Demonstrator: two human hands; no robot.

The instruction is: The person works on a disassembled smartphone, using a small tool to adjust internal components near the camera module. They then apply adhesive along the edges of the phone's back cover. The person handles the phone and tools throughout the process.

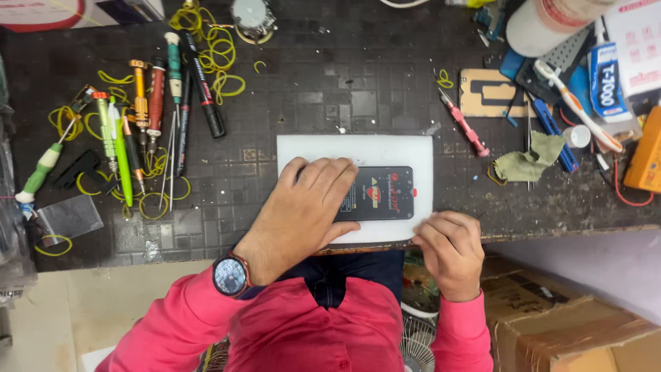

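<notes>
Dark and scuffed, the bench is crowded with repair clutter: a row of precision screwdrivers and loose yellow rubber bands to one side, a toothbrush, a tube of glue and a crumpled green cloth to the other. Near the front edge lies a white work mat, and on it, lying flat, is a black smartphone with a sticker on the face that shows. The left hand, a watch at its wrist, lies flat over the phone's left end with its fingers spread and pressing down, not wrapped round it. The right hand rests at the mat's front right corner, fingers curled in a narrow pinch; whether they hold anything I cannot tell. By my judgement the phone is light, stiff and slick, with glass that would crack under a twist or a drop, so it is best taken by its long edges rather than pressed in the middle. Its left end is hidden under the palm, the right fingertips hide the mat's corner, and a cardboard box below the bench is cut off by the frame.
</notes>
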